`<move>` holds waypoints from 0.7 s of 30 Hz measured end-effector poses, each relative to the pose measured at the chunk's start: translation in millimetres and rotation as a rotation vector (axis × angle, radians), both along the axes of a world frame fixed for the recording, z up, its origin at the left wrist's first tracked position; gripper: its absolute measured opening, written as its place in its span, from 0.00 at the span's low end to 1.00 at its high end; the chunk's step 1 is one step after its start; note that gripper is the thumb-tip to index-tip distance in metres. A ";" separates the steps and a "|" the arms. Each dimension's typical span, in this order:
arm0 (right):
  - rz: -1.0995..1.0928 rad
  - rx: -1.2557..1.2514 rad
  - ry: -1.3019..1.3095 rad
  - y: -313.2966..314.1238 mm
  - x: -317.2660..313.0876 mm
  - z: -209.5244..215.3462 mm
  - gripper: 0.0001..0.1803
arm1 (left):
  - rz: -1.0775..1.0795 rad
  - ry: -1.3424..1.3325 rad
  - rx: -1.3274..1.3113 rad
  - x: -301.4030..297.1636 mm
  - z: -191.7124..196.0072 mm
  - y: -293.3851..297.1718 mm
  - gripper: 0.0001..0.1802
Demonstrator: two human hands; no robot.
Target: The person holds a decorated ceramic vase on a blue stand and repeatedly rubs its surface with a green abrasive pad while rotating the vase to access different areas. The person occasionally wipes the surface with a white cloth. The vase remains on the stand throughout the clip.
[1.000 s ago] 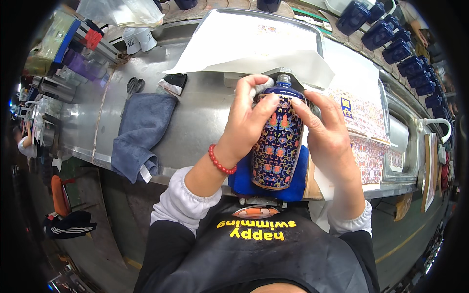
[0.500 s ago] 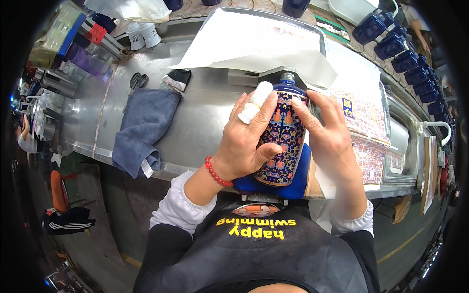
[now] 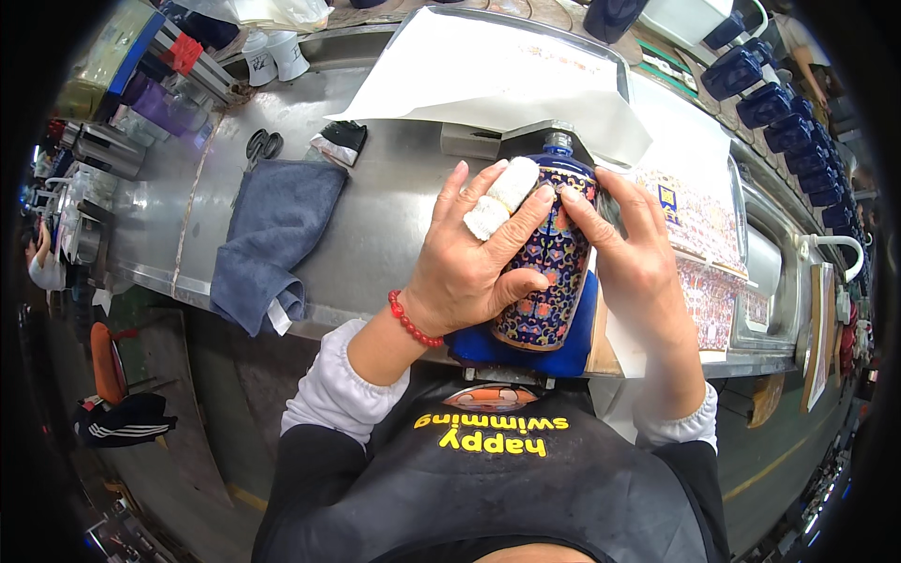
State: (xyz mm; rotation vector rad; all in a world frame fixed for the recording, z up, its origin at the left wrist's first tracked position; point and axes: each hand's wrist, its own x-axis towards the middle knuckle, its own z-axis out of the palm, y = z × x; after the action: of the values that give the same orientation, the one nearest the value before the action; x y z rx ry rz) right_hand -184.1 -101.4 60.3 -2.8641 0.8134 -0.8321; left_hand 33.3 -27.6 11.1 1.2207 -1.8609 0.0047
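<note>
A dark blue bottle (image 3: 549, 272) with a colourful floral pattern lies in front of me, its neck pointing away. Beneath its lower part is a blue cloth pad (image 3: 584, 324). My left hand (image 3: 479, 267) grips the bottle's left side, with the index fingertip and thumb on the patterned face. White wrapping (image 3: 502, 197) covers another finger of that hand. From the right, my right hand (image 3: 636, 253) presses its index fingertip near the bottle's shoulder, close to the left index fingertip. Its other fingers lie along the right side, partly hidden.
A grey-blue towel (image 3: 277, 235) lies on the metal bench (image 3: 394, 197) at left, near black-handled scissors (image 3: 264, 146). White sheets (image 3: 488, 75) lie on a tray behind the bottle. Patterned sheets (image 3: 704, 235) are at right, with several blue bottles (image 3: 765, 105) beyond.
My left index fingertip has slid right across the bottle's upper face toward the right index fingertip. Both hands stay on the bottle; the whole view has shifted slightly.
</note>
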 end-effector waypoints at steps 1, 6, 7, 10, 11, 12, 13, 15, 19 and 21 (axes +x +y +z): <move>-0.001 0.000 0.002 0.3 -0.6 -0.2 0.37 | -0.006 0.001 0.004 1.0 -0.2 -0.2 0.41; -0.014 -0.022 0.015 7.6 -4.0 -1.0 0.36 | -0.040 0.003 0.016 3.8 -2.7 4.0 0.41; -0.020 -0.011 0.026 9.3 -4.3 -1.2 0.36 | -0.038 -0.013 0.013 4.4 -3.3 4.8 0.43; -0.028 -0.003 0.036 13.4 -4.0 -1.8 0.35 | -0.044 -0.039 0.014 5.1 -4.7 6.9 0.46; -0.033 0.001 0.033 14.0 -3.7 -2.0 0.35 | -0.050 -0.035 0.017 5.0 -5.2 7.3 0.46; -0.038 0.009 0.032 14.5 -3.4 -2.2 0.35 | -0.055 -0.032 0.021 4.8 -5.6 8.2 0.46; -0.038 0.003 0.032 14.9 -3.2 -2.2 0.35 | -0.059 0.026 0.037 4.2 -5.9 9.5 0.46; -0.043 -0.001 0.035 15.6 -3.4 -2.3 0.35 | -0.067 0.141 0.070 2.0 -6.4 13.2 0.45; -0.031 0.032 0.037 20.5 -5.9 -2.9 0.36 | -0.042 0.035 0.090 -0.8 -6.9 20.0 0.47; -0.026 0.031 0.031 22.0 -6.2 -4.2 0.36 | -0.019 0.017 0.073 -4.1 -7.1 20.1 0.48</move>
State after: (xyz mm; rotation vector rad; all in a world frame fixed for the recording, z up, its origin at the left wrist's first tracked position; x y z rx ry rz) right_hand -190.3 -79.4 56.1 -2.8520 0.8614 -0.7732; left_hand 29.2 -7.5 4.0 1.2493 -1.8722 -0.0847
